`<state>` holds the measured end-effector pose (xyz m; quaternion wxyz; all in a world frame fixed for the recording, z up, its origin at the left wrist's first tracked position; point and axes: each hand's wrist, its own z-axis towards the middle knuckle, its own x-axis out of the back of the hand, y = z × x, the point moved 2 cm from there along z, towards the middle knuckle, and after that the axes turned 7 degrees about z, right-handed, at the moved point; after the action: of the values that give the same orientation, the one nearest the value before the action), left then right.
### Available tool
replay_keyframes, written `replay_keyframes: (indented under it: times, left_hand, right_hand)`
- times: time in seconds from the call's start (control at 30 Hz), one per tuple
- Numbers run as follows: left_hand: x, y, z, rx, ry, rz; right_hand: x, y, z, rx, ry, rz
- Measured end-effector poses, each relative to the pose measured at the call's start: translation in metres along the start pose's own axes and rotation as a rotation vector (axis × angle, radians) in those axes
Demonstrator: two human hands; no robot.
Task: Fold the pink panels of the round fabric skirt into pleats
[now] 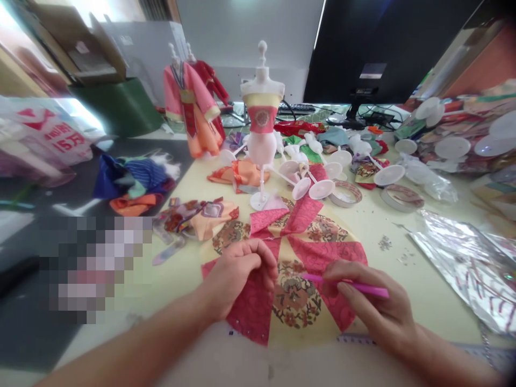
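A small round skirt [298, 298] with red panels and cream floral panels lies spread on the table under both hands. My right hand [379, 301] is closed around a slim pink pen-like stick [375, 291], its tip pointing left over a floral panel. Resting on the left red panels, my left hand [242, 274] has its fingers curled together; what they hold, if anything, is hidden. Tiny shiny dots sit along the skirt's near red hem. Just behind the skirt stands a white doll mannequin [261, 145] wearing a red and yellow band top [264, 115].
Dressed doll forms [189, 102] stand at the back left. Fabric scraps [197, 215] lie left of the skirt. Toppled white stands [322, 188], tape rolls [402, 198] and silver foil [463, 263] spread over the right side. Monitors [387, 48] rise behind.
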<state>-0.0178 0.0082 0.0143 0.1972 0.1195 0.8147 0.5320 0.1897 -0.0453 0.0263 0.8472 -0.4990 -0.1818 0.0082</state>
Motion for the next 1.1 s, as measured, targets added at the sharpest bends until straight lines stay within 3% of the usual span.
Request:
replay_keyframes:
  times: [0.13, 0.3, 0.5, 0.73, 0.9, 1.1]
  left_hand:
    - [-0.001, 0.001, -0.003, 0.019, -0.05, 0.07]
    - [-0.002, 0.004, -0.005, 0.059, -0.113, 0.21]
    - [-0.003, 0.007, -0.004, -0.151, -0.101, 0.842]
    - [-0.001, -0.007, -0.003, -0.384, -0.097, 1.438]
    - [0.0, -0.002, -0.004, -0.387, -0.154, 1.602]
    - [0.002, 0.006, -0.005, -0.458, -0.163, 1.617]
  right_hand:
    - [-0.001, 0.013, -0.003, -0.153, 0.04, 0.063]
    - [0.001, 0.017, -0.002, -0.23, 0.087, 0.057]
    - [0.004, 0.023, -0.003, -0.34, 0.121, 0.206]
    - [0.005, 0.034, -0.004, -0.507, 0.172, 0.581]
    - [0.003, 0.037, -0.004, -0.566, 0.172, 0.588]
    - [0.001, 0.036, -0.005, -0.581, 0.145, 0.589]
